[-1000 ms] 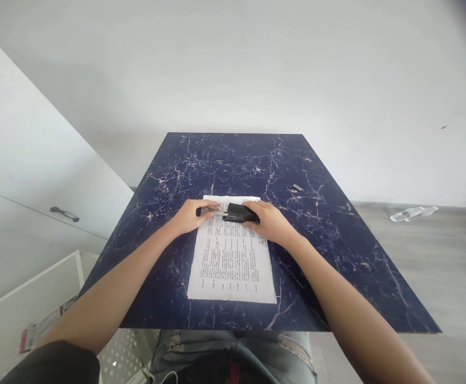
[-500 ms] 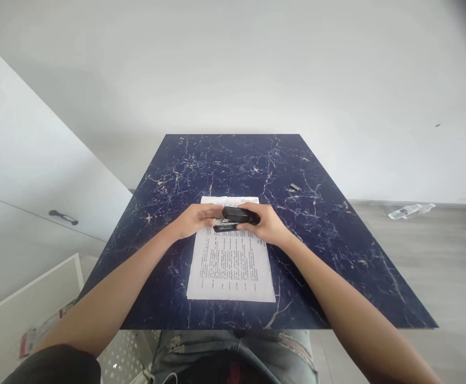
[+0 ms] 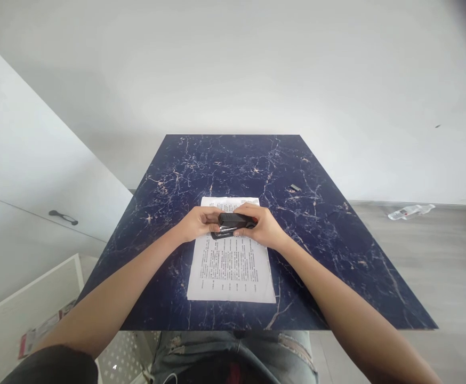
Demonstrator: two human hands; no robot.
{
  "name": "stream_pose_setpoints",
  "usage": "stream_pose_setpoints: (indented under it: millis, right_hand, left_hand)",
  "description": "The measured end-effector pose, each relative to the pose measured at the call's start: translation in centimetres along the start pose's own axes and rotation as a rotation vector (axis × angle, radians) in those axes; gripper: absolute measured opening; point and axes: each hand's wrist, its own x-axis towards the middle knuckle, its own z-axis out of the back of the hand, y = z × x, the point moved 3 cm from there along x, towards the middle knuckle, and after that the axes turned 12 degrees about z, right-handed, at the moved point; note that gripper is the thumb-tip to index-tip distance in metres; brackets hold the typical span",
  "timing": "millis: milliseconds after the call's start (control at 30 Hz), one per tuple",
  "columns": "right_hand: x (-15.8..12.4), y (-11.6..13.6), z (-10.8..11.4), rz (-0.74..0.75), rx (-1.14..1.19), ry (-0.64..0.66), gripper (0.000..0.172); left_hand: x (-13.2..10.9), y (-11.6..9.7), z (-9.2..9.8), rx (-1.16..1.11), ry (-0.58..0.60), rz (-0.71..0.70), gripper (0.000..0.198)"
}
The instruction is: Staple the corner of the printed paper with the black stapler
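Note:
A black stapler (image 3: 233,220) is held between my two hands above the printed papers (image 3: 229,272). My left hand (image 3: 199,222) grips its left end, thumb and fingers pinched on it. Around the other end my right hand (image 3: 262,224) is closed, its thumb along the near side. The stapler lies sideways, with a narrow gap and a strip of metal showing between its top arm and base. Beneath it the paper stack rests flat, its upper part partly covered by the hands and the stapler.
The dark blue marbled table (image 3: 225,165) has a small greenish box (image 3: 295,188) toward its right side. A white perforated basket (image 3: 125,352) stands below at the left. A clear plastic item (image 3: 411,212) lies on the floor at right, by the wall.
The stapler's top arm has come down closer to its base, and the stapler has tilted and shifted slightly toward me. Both hands have moved a little with it; the papers stay put.

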Motion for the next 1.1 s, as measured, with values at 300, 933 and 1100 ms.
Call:
stream_pose_setpoints:
  millis: [300,933,1100]
  right_hand:
    - [0.3,0.4,-1.2,0.007,-0.039,0.001,0.029]
    - [0.0,1.4,-2.9,0.166,-0.420,0.509,0.017]
    - [-4.3,0.5,3.2,0.054,-0.406,0.491,0.040]
  left_hand:
    - [0.5,0.0,3.0,0.040,-0.143,-0.091,0.043]
    - [1.5,1.3,6.4,-0.165,-0.674,-0.061,0.029]
    - [1.3,1.3,6.3,-0.124,-0.663,-0.045,0.028]
